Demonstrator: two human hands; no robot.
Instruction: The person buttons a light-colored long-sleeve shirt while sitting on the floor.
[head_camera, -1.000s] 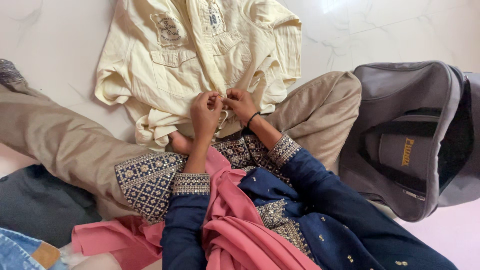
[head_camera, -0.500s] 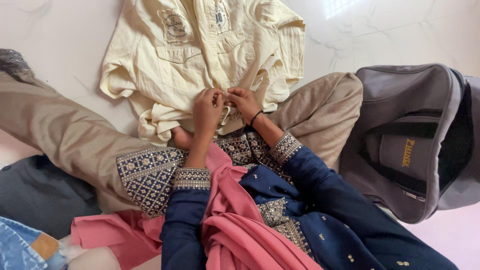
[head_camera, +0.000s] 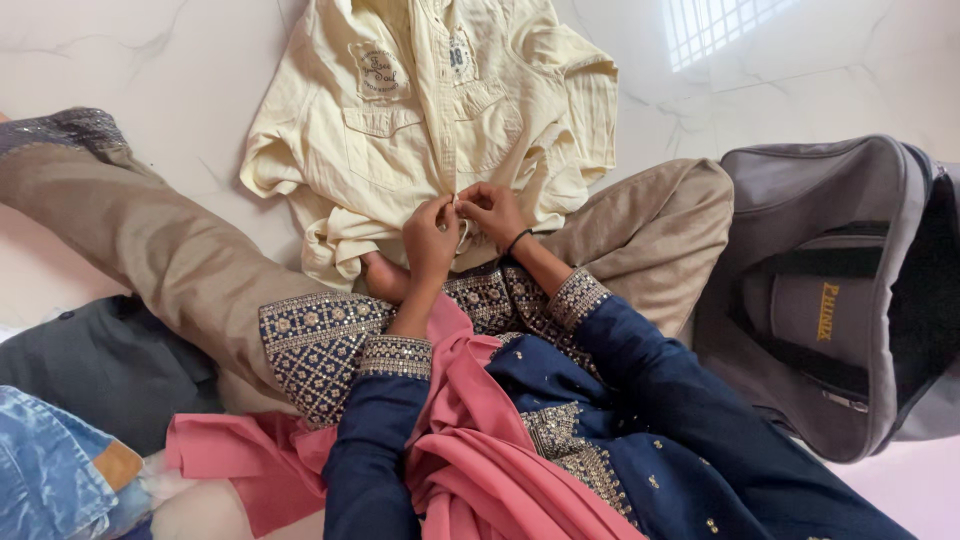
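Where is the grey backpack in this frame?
In the head view the grey backpack lies on the white floor at the right edge, beside the person's bent knee in tan trousers, right of both hands.

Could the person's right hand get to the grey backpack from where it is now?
Probably yes. The right hand is pinching the front of the cream shirt together with the left hand, so it would have to let go first. The grey backpack lies on that side, beyond the bent knee, with nothing else between.

Round cream patch (head_camera: 377, 70) and small dark label (head_camera: 461, 56) on shirt chest; yellow logo (head_camera: 827, 310) on grey backpack
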